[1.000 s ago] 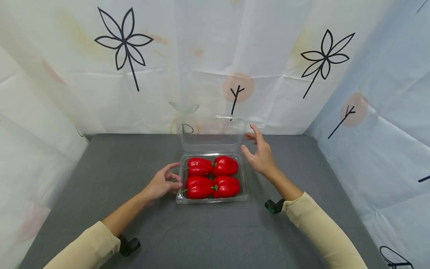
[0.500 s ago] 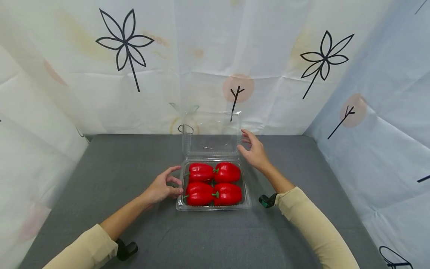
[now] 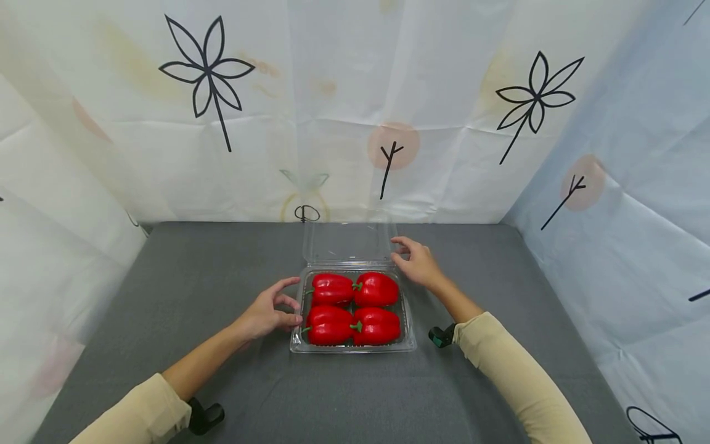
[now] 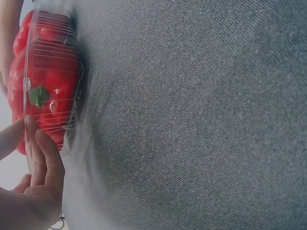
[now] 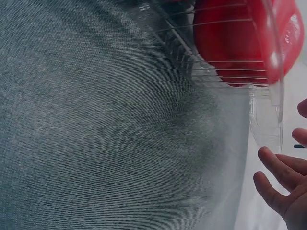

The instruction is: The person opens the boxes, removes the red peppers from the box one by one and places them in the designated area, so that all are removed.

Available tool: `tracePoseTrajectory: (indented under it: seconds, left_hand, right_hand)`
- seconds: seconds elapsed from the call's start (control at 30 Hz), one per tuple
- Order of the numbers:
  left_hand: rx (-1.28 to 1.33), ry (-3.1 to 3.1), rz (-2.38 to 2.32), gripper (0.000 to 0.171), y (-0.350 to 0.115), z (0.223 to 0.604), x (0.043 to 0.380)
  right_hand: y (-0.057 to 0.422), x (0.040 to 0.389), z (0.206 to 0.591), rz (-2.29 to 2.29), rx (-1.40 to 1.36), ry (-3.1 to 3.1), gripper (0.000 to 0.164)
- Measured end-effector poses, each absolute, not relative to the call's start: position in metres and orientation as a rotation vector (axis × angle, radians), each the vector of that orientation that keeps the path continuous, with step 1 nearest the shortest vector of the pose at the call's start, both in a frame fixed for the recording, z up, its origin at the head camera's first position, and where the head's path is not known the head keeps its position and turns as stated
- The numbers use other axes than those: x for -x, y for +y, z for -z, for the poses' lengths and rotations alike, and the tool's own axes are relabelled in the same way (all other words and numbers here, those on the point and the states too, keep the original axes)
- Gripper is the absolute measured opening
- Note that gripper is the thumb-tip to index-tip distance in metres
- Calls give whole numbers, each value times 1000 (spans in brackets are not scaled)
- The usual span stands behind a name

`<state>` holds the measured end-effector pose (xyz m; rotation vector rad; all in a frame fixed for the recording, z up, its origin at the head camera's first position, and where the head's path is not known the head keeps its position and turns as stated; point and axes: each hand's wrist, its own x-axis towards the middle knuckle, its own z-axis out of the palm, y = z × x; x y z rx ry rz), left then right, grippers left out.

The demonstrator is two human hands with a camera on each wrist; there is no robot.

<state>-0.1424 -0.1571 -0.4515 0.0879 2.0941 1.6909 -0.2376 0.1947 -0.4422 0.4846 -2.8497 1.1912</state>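
A clear plastic clamshell box (image 3: pixel 355 349) sits on the grey cloth with several red bell peppers (image 3: pixel 377 325) in its base. Its transparent lid (image 3: pixel 349 243) stands raised at the far side. My left hand (image 3: pixel 269 311) pinches the box's left rim; in the left wrist view its thumb and fingertips meet at the rim beside the ribbed side wall (image 4: pixel 53 28). My right hand (image 3: pixel 418 265) is at the lid's right edge, thumb and index finger apart. Its spread fingers (image 5: pixel 280 170) show close by the lid's edge in the right wrist view.
Grey cloth (image 3: pixel 249 382) covers the table. White sheets with line drawings (image 3: pixel 355 80) hang behind it and along both sides. A dark strap-like device (image 3: pixel 205 418) sits on each wrist.
The box has shifted toward me, with the left hand at its rim throughout. My right hand has come lower and left along the lid, whose top edge now sits lower in view.
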Motion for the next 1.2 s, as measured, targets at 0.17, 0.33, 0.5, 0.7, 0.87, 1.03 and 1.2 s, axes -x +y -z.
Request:
tracePoseTrajectory:
  seconds: [0.17, 0.33, 0.5, 0.7, 0.87, 1.03, 1.2]
  left_hand:
    - [-98, 2080, -1696, 84, -157, 453, 142]
    - [-91, 2056, -1706, 85, -157, 451, 142]
    - [-89, 2047, -1709, 82, -158, 451, 142]
    - [-93, 2068, -1691, 78, -161, 453, 143]
    - [-74, 2042, -1703, 77, -162, 453, 142]
    - [-58, 2009, -1731, 77, -162, 452, 142]
    - [-53, 1996, -1741, 77, -161, 451, 141]
  right_hand:
    - [195, 237, 446, -1185, -487, -2891, 43]
    - [196, 236, 447, -1171, -514, -2917, 43]
    - [199, 233, 445, -1159, -545, -2933, 46]
    - [205, 227, 435, -1074, -621, -2942, 58]
    - [207, 216, 420, -1083, -761, -2906, 69]
    - [208, 201, 408, -1195, -996, -2838, 72]
    - [207, 186, 402, -1382, -1216, -2808, 75]
